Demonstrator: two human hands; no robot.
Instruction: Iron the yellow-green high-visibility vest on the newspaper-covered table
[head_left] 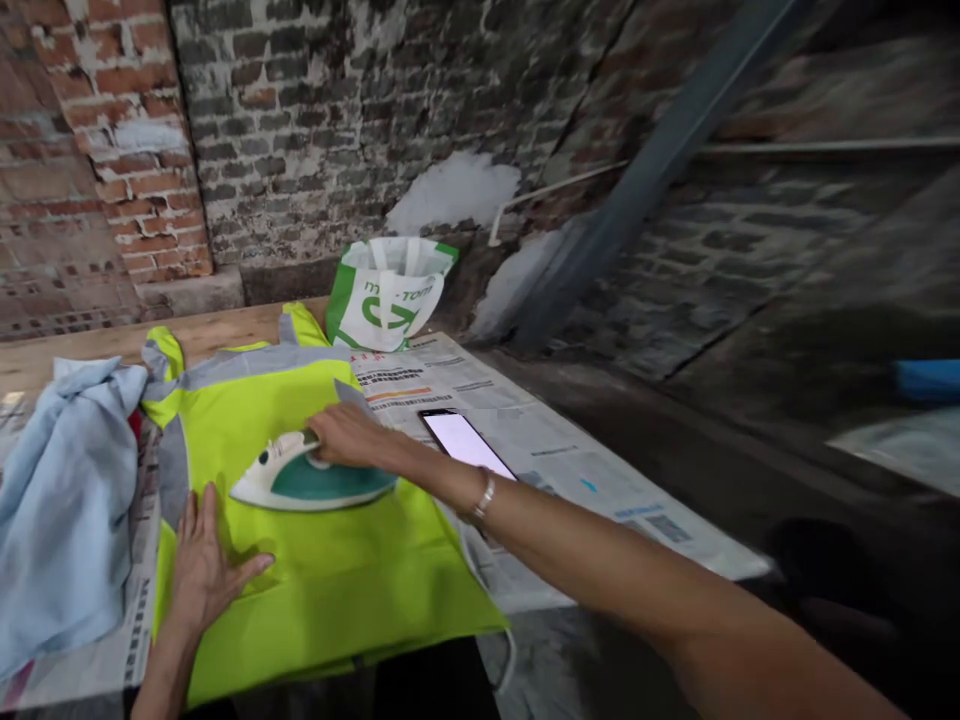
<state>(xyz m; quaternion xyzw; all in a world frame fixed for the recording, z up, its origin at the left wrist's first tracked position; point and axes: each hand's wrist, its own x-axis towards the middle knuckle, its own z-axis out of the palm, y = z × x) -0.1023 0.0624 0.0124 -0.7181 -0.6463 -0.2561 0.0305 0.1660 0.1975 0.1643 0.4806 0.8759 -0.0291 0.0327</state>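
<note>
Head view: two hands of yours, one left hand [202,565] and one right hand [345,432]; one iron [322,485]; one yellow-green garment [322,590] with grey bands; one light-blue cloth [67,520]; one bag [390,305]; one phone [465,440]
Right hand: your fingers are closed round the iron's handle; one bracelet [485,495] circles your wrist
Left hand: yours lies open on the garment, left of the iron and nearer to you; fingers spread, thumb out to the right; it grips nothing you could lift
Iron: white and green, sole down on the middle of the garment, its tip to the left
Garment: laid flat, its far end close to the bag
Cloth: heaped at the left, beside the garment
Bag: white and green, upright at the far side
Phone: on your right, just beyond your forearm; its screen is lit pale
Table: newspaper [540,430] covers the right part and shows at the near left; bare wood [206,328] runs along the far left
Room: one worn brick wall [300,130] at the far side, reddish at left, darker towards the right; one grey slanting beam [660,150] at far right; one blue object [930,380] at the right edge, too blurred for you to identify
</note>
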